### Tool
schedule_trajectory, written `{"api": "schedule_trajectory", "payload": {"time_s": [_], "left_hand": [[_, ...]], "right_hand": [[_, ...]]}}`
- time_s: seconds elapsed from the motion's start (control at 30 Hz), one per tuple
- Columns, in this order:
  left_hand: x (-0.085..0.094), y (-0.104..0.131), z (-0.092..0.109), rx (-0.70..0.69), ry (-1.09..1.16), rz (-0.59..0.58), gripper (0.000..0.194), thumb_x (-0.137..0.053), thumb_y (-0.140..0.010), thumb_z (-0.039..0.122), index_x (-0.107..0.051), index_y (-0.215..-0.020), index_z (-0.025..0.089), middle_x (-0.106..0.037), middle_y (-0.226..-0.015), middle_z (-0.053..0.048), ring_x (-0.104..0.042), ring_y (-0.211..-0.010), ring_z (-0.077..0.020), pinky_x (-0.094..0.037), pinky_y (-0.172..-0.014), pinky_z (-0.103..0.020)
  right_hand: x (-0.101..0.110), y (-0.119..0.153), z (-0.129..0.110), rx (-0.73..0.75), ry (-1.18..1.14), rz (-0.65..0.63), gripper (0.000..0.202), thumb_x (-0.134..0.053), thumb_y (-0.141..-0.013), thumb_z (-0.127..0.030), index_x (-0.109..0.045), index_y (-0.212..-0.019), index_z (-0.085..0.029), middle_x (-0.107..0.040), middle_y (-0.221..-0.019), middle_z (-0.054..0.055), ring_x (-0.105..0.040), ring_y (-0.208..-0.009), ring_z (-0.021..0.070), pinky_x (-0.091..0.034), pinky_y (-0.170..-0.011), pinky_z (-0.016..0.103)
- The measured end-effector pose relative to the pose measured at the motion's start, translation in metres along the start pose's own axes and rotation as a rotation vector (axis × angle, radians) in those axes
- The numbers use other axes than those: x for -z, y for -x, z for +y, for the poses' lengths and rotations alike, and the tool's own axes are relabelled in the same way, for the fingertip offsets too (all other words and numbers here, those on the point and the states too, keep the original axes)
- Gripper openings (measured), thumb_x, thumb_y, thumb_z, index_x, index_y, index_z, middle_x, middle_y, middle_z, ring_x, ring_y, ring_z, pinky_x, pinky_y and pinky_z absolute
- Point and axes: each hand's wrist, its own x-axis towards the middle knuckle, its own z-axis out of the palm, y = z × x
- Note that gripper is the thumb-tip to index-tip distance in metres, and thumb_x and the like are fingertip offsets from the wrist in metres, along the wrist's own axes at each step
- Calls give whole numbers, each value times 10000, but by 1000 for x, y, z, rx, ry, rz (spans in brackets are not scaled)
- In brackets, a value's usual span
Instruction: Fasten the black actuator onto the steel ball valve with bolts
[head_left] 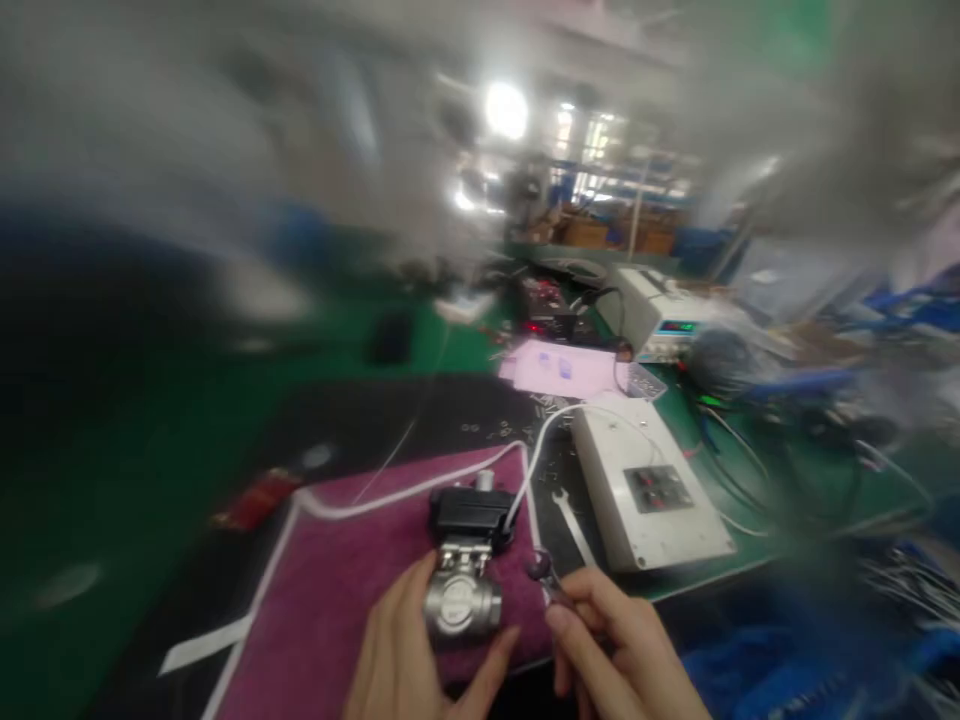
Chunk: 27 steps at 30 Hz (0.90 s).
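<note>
The left hand (409,655) is cupped around a steel valve (461,600), thumb on one side and fingers on the other, so it is clamped on the valve body. The valve stands upright on a purple cloth (337,590) right in front of the hands. On top of the valve sits a black box (471,512) with a small silver stub above it, and a white cable (420,485) runs from the box away from the left hand across the cloth, with another stretch curving up and over to the right.

The right hand (615,640) is just beside the valve, on its right, fingers pinched together on a small dark tool (546,575) whose tip points toward the valve. Whether the tool touches the valve is too blurred to tell. The two hands are near each other but not touching.

Just beyond the right hand a small wrench (574,525) lies flat on the dark mat (420,420), and past it, further right, sits a white box (645,480) with a dark panel on its lid. Farther off beyond both hands there is a pink sheet (562,368), a pale instrument (660,310) with a lit display, and tangled wires on the green table (150,470). To the left of the left hand, well apart, a red object (255,500) lies at the mat's edge, too blurred to identify. The rest of the room is heavily smeared
</note>
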Motion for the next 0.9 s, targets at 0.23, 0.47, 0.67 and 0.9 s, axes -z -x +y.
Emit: {"api": "schedule_trajectory", "payload": {"time_s": [0.23,0.47,0.67,0.9], "left_hand": [[7,-7,16,100,-50,-75,794,-761,-874,514,-411,-1490,157,-591,-1377,-202,-613,-1238,-365,-573,-981,-514],[14,-13,22,-34,-141,-127,854,-735,-917,262,-264,-1616,124,-559,-1429,-234,-611,-1267,-371,-561,-1034,-512],[22,-33,16,-108,-85,-246,1036,-779,-838,72,-165,-1665,181,-543,-1448,-206,-587,-1316,-350,-547,-1084,-476],[31,-66,29,239,482,-229,615,-830,-837,276,-615,-1409,207,-712,-1226,-97,-698,-1095,-272,-576,-988,-377]], "right_hand": [[-4,-2,18,19,-149,139,461,-568,-1014,-612,-548,-1209,-194,-639,-728,-6,-565,-507,103,-396,-484,198],[-6,-13,28,9,-172,250,673,-583,-997,-620,-364,-1507,-240,-658,-829,-4,-583,-598,145,-475,-566,244],[-1,-26,40,113,90,278,556,-489,-1042,-584,-451,-1471,-232,-657,-1247,104,-673,-1127,236,-557,-951,330],[1,-32,41,250,377,289,463,-457,-1072,-495,-451,-1459,-241,-637,-1142,73,-683,-903,190,-573,-827,302]]}}
